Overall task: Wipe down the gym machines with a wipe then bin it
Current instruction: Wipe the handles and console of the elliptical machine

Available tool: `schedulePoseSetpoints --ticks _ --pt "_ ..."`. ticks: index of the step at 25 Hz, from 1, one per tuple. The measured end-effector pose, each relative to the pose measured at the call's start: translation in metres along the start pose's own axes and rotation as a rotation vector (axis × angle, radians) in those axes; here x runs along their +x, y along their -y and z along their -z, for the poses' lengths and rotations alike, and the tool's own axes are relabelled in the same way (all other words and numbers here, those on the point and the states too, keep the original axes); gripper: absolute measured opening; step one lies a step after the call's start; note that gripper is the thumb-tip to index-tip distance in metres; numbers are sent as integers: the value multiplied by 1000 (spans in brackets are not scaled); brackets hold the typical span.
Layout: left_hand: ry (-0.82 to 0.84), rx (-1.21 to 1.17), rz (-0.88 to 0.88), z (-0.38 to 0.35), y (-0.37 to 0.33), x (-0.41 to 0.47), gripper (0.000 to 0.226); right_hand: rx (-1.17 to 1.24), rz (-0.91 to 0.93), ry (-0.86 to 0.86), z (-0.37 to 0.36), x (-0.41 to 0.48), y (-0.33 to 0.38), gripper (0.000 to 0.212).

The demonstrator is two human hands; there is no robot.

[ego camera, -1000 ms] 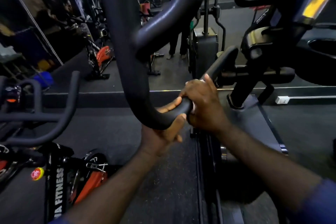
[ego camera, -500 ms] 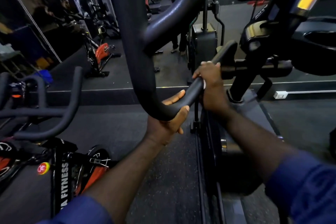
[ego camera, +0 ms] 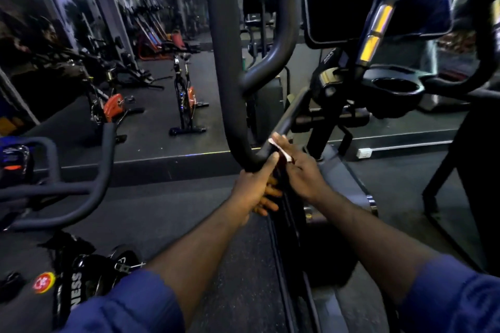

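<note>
Pressing a white wipe to the handlebar — both hands meet at its lower bend.
The wipe is mostly hidden inside the right hand, which pinches it just up the bar; the left hand wraps the bend, fingertips dim beneath.

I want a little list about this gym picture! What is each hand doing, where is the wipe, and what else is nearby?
place: a dim gym
left hand: grips the bend of the black handlebar
right hand: holds the wipe against the handlebar, just above the left hand
wipe: small, white, partly hidden by the fingers
on the right: a round cup holder
on the left: a spin bike with an orange wheel
bin: not in view
</note>
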State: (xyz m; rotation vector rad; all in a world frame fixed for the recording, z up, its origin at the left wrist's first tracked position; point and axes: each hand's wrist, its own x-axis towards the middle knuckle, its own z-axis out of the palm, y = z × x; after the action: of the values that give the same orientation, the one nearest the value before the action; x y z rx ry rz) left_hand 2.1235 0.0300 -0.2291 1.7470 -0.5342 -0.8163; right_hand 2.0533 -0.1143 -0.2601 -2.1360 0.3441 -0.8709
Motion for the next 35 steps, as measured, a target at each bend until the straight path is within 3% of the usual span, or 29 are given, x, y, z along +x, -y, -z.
schedulePoseSetpoints --ticks 2,4,9,14,20,26,31,34,35 --pt "109 -41 37 -9 -7 -10 81 108 -110 -8 7 -18 20 52" --pt "160 -95 -27 -20 -19 -16 77 100 -160 -88 18 -30 36 48" --pt "205 -173 -142 -54 -64 -29 70 -19 -154 -359 88 -36 66 4" --pt "189 -191 -306 -78 -117 -1 66 118 -155 -418 159 -27 63 8" --pt "-90 -118 -538 -121 -177 49 36 341 -195 -509 218 6 33 11" --pt "-18 -376 -476 -137 -214 106 44 527 -266 -594 259 69 -2 6" --pt "-320 -350 -561 -134 -257 148 38 387 -219 -630 269 147 -1 12" --pt "-614 -329 -490 -119 -279 183 30 183 -116 -696 272 201 4 7" --pt "-645 -357 -464 -115 -283 198 29 78 -78 -691 271 217 11 7"
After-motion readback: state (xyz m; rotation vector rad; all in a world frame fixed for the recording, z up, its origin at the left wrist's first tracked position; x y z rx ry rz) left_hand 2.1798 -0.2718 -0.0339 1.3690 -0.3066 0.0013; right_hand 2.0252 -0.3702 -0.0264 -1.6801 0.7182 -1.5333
